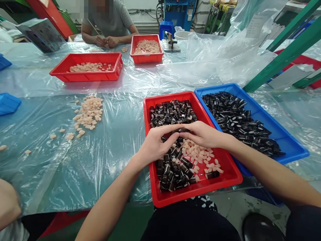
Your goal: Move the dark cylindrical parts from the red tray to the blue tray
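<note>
Left hand (158, 144) and right hand (200, 134) meet above red tray (173, 199).
Both nearly closed, apparently pinching one black piece (183, 130) between them; tray beneath presumably catches anything dropped.

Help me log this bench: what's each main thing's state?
Left hand: curved, touching the other
Right hand: curved, above near red tray
Near red tray: black pieces, pale pieces inside
Large blue tray: partly filled, black pieces
Far left red tray: partly filled, pale pieces
Back red tray: holding pale pieces
Loose pale pieces: heaped, some scattered
Plastic sheet: wrinkled
</note>
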Demonstrator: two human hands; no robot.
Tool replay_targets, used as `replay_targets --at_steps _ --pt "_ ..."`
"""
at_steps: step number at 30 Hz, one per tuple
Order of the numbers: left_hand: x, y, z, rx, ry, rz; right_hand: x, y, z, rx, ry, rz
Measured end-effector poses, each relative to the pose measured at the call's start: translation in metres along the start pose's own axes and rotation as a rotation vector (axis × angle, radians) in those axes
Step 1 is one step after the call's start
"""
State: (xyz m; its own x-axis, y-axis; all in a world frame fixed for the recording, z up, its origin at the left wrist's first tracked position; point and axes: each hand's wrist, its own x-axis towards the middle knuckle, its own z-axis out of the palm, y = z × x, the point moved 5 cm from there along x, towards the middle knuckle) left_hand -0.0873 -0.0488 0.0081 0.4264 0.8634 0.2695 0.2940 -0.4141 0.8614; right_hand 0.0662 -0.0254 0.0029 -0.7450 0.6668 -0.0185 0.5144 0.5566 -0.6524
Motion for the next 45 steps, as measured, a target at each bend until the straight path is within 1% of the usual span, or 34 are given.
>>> replay_targets --at_steps 4,8,11,13,15,16,18,19,20,22,24,26,30,34,37,41,45 --pt "0.000 -0.004 -0.001 -0.074 -0.011 -0.067 0.000 -0.001 0.006 -0.013 -0.075 0.013" --pt "0.000 -0.004 -0.002 -0.116 -0.008 -0.101 0.000 -0.007 0.008 0.010 -0.082 0.007" --pt "-0.001 -0.003 -0.002 -0.118 -0.016 -0.110 -0.001 -0.010 0.005 0.033 -0.083 -0.011" --pt "-0.001 -0.004 -0.002 -0.101 -0.002 -0.110 -0.004 -0.007 -0.003 0.009 -0.082 -0.003" --pt "0.000 -0.007 -0.005 -0.021 0.060 -0.105 -0.008 0.004 -0.018 -0.115 -0.037 0.084" --pt "0.000 -0.009 -0.007 0.064 0.105 -0.091 -0.011 0.012 -0.028 -0.214 0.003 0.156" --pt "0.000 -0.011 -0.011 0.305 0.172 -0.043 -0.019 0.030 -0.048 -0.436 0.079 0.330" --pt "0.001 -0.013 -0.011 0.440 0.173 -0.024 -0.023 0.037 -0.057 -0.532 0.106 0.415" --pt "0.001 -0.015 -0.010 0.564 0.150 -0.014 -0.027 0.043 -0.064 -0.601 0.119 0.487" --pt "0.001 -0.020 -0.006 0.756 0.050 -0.022 -0.033 0.052 -0.072 -0.663 0.106 0.593" --pt "-0.001 -0.024 -0.002 0.890 -0.061 -0.029 -0.037 0.055 -0.072 -0.666 0.074 0.638" --pt "-0.004 -0.024 0.002 0.958 -0.125 -0.014 -0.038 0.055 -0.069 -0.645 0.047 0.640" --pt "-0.005 -0.023 0.004 0.946 -0.150 0.006 -0.035 0.052 -0.065 -0.619 0.040 0.603" --pt "-0.004 -0.023 0.004 0.910 -0.153 0.006 -0.035 0.053 -0.068 -0.600 0.069 0.601" --pt "-0.003 -0.022 0.004 0.902 -0.151 0.000 -0.044 0.063 -0.074 -0.607 0.091 0.709" --pt "-0.003 -0.021 0.005 0.891 -0.166 -0.004 -0.063 0.083 -0.086 -0.663 0.078 0.875" --pt "-0.003 -0.019 0.006 0.888 -0.189 0.004 -0.074 0.094 -0.098 -0.655 0.159 0.953"
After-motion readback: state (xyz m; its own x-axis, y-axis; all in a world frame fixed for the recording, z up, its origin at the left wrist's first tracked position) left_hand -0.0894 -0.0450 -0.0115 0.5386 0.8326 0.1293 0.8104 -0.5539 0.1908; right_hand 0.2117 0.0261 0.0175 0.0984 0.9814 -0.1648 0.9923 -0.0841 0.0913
